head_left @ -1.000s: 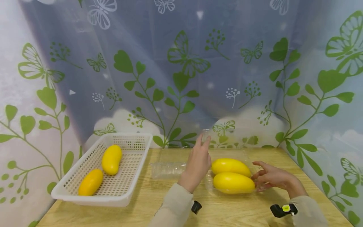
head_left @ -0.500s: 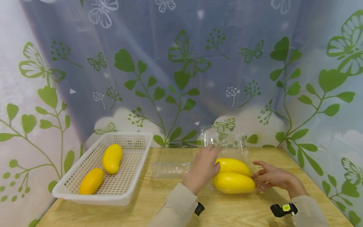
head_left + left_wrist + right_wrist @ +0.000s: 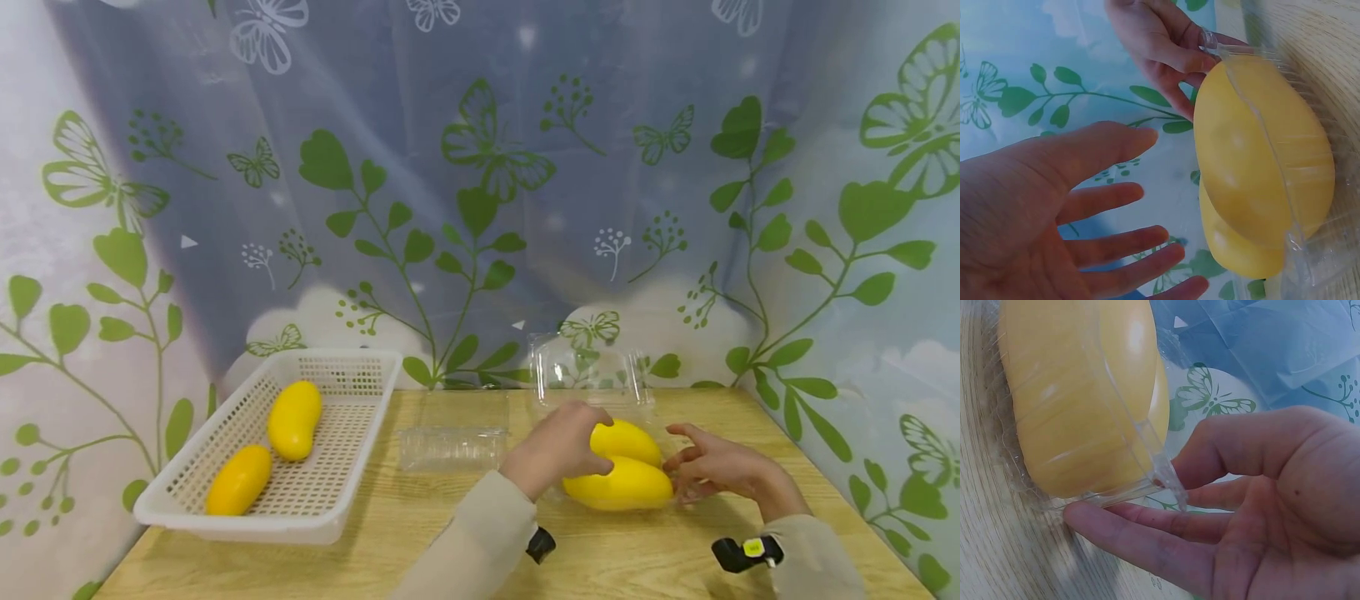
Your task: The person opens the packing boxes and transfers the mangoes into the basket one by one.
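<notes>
Two yellow mangoes lie side by side in a clear plastic clamshell box, the front mango point(image 3: 618, 487) nearer me and the back mango point(image 3: 628, 442) partly behind my left hand. The box's raised lid point(image 3: 588, 375) stands up behind them. My left hand point(image 3: 558, 446) is over the mangoes' left end; in the left wrist view its fingers are spread, apart from the fruit and holding nothing. At the box's right end, my right hand point(image 3: 731, 475) pinches the corner of the clear box point(image 3: 1169, 481) between thumb and fingers.
A white perforated basket point(image 3: 262, 529) stands at the left with two more mangoes inside, an upper mango point(image 3: 296, 419) and a lower mango point(image 3: 240, 481). Between it and my left hand lies another clear plastic box point(image 3: 453, 450). A patterned curtain point(image 3: 420, 208) hangs behind the wooden table point(image 3: 630, 558).
My left hand has come away from the lid, moving down and toward me over the mangoes. The lid now stands more upright. My right hand has stayed at the box's right end.
</notes>
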`<state>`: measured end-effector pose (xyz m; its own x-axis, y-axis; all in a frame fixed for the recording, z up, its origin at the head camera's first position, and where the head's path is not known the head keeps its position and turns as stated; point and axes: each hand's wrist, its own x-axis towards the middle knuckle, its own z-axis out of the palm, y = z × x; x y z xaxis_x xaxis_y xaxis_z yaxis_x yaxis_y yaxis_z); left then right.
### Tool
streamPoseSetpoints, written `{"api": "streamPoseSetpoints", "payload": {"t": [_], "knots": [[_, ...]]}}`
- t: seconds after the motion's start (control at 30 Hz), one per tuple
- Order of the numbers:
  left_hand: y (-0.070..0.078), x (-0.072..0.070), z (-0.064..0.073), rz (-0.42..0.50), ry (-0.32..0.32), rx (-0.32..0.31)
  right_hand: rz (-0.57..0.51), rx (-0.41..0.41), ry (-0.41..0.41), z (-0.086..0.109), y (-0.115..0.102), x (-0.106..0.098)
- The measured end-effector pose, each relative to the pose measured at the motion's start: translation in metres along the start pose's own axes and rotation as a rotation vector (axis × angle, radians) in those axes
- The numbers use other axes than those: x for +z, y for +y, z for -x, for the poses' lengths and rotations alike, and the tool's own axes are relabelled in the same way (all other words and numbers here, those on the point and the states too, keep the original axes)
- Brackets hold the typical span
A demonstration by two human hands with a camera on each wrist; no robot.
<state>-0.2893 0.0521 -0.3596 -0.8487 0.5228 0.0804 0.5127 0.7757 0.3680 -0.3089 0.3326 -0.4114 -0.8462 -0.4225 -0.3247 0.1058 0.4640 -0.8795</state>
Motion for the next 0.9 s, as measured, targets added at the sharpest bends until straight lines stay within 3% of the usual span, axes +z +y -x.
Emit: {"api": "streamPoseSetpoints", "payload": {"t": [0.43, 0.63, 0.9], "knots": [[0.002, -0.002, -0.004, -0.024, -0.157, -0.076, 0.001, -0.022, -0.007, -0.001, -0.003, 0.0], [-0.004, 0.009, -0.005, -0.004, -0.162, -0.113, 0.003, -0.026, -0.014, 0.0, -0.003, 0.0], [-0.007, 0.022, -0.005, -0.005, -0.162, -0.106, -0.013, -0.013, -0.017, -0.001, 0.001, 0.0]]}}
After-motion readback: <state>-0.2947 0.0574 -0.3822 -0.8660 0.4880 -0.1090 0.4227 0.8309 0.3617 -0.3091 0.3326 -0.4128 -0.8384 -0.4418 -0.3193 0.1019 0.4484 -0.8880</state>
